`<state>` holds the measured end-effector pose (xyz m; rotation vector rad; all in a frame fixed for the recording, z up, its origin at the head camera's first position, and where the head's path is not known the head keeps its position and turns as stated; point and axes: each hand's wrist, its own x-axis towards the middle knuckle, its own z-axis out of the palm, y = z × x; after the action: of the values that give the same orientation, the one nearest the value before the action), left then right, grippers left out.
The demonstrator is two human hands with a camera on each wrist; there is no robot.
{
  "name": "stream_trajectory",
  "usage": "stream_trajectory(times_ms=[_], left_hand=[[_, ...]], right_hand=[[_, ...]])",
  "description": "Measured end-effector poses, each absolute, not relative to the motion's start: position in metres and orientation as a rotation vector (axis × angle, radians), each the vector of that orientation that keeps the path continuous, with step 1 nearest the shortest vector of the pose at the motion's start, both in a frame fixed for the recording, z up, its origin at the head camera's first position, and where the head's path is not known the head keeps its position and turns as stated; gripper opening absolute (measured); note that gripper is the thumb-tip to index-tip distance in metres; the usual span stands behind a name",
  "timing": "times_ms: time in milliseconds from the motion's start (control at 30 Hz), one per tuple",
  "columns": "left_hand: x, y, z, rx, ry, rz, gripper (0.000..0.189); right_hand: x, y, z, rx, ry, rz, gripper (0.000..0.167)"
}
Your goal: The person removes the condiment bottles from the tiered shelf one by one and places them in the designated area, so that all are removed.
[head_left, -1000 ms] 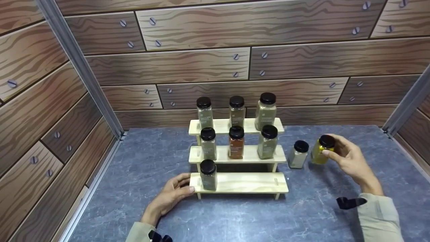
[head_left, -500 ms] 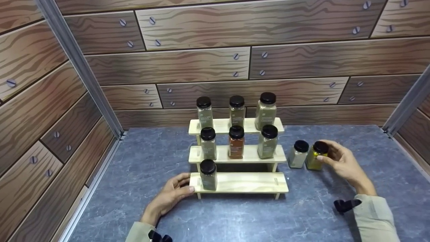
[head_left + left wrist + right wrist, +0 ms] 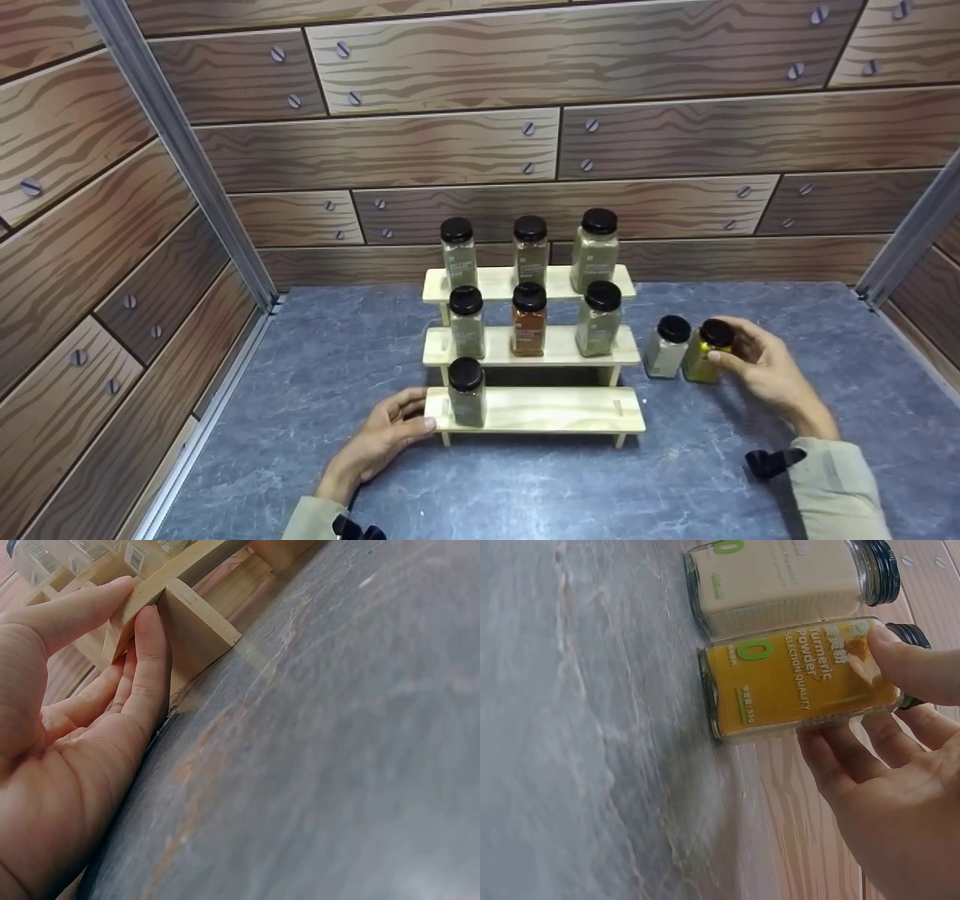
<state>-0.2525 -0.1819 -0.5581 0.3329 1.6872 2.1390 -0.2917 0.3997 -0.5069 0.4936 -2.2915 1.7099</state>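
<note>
Behind everything, a wood-patterned wall (image 3: 465,142) is rising in front of you, and a grey, marbled worktop (image 3: 330,345) is stretching out below it. On that worktop a pale three-tier rack (image 3: 495,341) is standing in the middle, its shelves stepping up away from you. Your left hand (image 3: 382,433) is pinching the left end of its bottom shelf (image 3: 551,409), thumb on top and fingertips beneath. Your right hand (image 3: 765,375) is clamping the yellow jar (image 3: 701,366) between thumb and fingers, and that jar is standing upright on the worktop to the right of the rack. Just beside it, on the rack's side, a pale jar (image 3: 664,356) is standing upright. Seven more jars are filling places on the rack: three on top, three in the middle, including a reddish-orange jar (image 3: 529,334), and a greyish jar (image 3: 469,405) near the bottom shelf's left end. All nine are wearing black lids, and the yellow jar's label is reading "Turmeric Powder".
</note>
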Motion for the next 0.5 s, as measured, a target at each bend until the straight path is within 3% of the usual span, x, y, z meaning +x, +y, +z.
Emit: stream_trajectory(times_ms=[500], left_hand=[[-0.2528,-0.1822,-0.5581,0.340,1.676,2.142,0.070]], right_hand=[[-0.2901,0.3993,-0.5039,0.543,-2.223,1.796,0.056]])
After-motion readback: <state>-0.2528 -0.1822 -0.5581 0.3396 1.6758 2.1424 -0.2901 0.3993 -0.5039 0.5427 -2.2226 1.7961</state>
